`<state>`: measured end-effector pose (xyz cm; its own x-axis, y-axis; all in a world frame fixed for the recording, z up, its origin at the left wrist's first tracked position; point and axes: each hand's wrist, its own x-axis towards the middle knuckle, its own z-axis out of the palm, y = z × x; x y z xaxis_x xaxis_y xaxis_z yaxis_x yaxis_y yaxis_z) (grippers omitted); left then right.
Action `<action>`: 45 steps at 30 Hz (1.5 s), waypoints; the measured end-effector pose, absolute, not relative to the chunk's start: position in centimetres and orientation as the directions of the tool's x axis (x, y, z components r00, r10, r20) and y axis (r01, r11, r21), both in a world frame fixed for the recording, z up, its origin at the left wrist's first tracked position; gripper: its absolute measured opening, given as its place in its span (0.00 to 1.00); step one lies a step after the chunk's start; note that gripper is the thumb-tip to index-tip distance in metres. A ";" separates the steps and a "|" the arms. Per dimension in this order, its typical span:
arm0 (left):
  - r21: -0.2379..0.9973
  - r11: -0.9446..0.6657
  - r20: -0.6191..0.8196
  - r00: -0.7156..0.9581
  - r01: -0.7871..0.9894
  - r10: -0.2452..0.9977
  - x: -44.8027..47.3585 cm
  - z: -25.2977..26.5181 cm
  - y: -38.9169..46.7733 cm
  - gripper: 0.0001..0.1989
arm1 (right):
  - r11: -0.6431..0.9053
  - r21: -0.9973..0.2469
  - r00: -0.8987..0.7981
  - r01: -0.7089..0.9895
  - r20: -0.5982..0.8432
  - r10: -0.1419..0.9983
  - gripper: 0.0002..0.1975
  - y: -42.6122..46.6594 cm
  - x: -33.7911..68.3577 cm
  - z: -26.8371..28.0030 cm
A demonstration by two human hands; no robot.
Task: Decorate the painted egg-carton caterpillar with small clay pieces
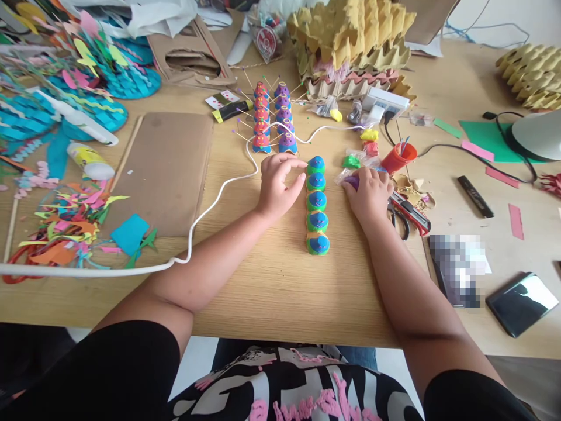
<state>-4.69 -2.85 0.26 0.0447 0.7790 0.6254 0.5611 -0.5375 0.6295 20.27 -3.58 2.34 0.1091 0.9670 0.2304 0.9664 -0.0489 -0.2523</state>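
Left hand: spread, thumb apart from fingers, at far end of blue-green row
Right hand: on purple clay; cannot tell whether gripping
Blue-green row: on tabletop, between hands

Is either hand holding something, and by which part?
The left hand holds nothing beside the blue-and-green row. The right hand covers part of a purple lump; a grip cannot be told.
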 end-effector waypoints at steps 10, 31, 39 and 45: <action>0.623 -0.541 0.596 0.105 0.565 0.796 -4.6 0.3 -2.8 0.08 | 0.138 -0.368 0.015 0.920 0.385 0.923 0.14 -4.4 18.7 3.2; 0.735 -0.547 0.497 0.230 0.401 0.836 -4.6 1.2 -3.4 0.16 | 0.597 -0.407 -0.341 0.691 0.544 0.766 0.12 -5.1 17.7 2.7; 0.692 -0.617 0.568 0.244 0.375 0.786 -4.8 0.0 -2.7 0.15 | 0.634 -0.285 -0.373 0.718 0.612 0.697 0.13 -4.8 17.9 1.8; 0.635 -0.627 0.576 0.263 0.451 0.774 -4.9 0.1 -2.9 0.10 | 0.699 -0.163 -0.439 0.697 0.673 0.595 0.12 -4.5 18.2 1.1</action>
